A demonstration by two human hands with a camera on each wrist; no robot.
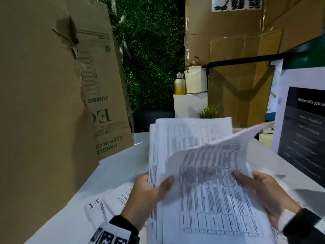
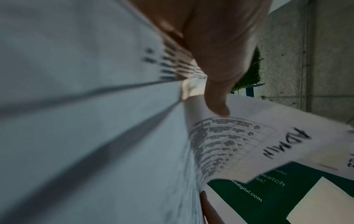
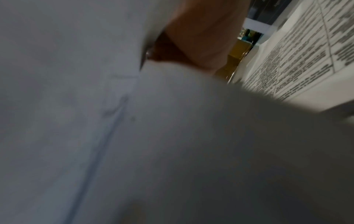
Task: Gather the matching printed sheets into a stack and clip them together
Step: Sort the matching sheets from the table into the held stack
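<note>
White printed sheets [image 1: 202,173], covered in blurred tables of small text, are held up off the desk [image 1: 112,171] as a loose stack between both hands. The left hand [image 1: 149,192] grips the stack's left edge, its thumb laid across the front of the pages and its fingers hidden behind them; in the left wrist view the thumb [image 2: 216,97] presses on a curling page with the word "ADMIN" handwritten on it. The right hand [image 1: 263,192] holds the right edge, its thumb on the printed face and the rest of the fingers behind the paper. The front sheet [image 1: 228,143] bows forward and to the right, its upper corner lifting away from the pages behind it. The right wrist view is mostly blurred pale paper, with a bit of the hand and a printed table at the edge.

More printed papers [image 1: 112,199] lie flat on the desk below the left hand, one marked with handwritten characters. A tall cardboard box [image 1: 52,85] with green lettering stands on the left of the desk, and more cardboard [image 1: 237,50] rises at the right behind it. A dark poster [image 1: 306,124] with pale text stands at the far right. Farther back, a bottle [image 1: 179,84] and a pale bag [image 1: 196,80] sit on a white block in front of a leafy green wall [image 1: 153,50].
</note>
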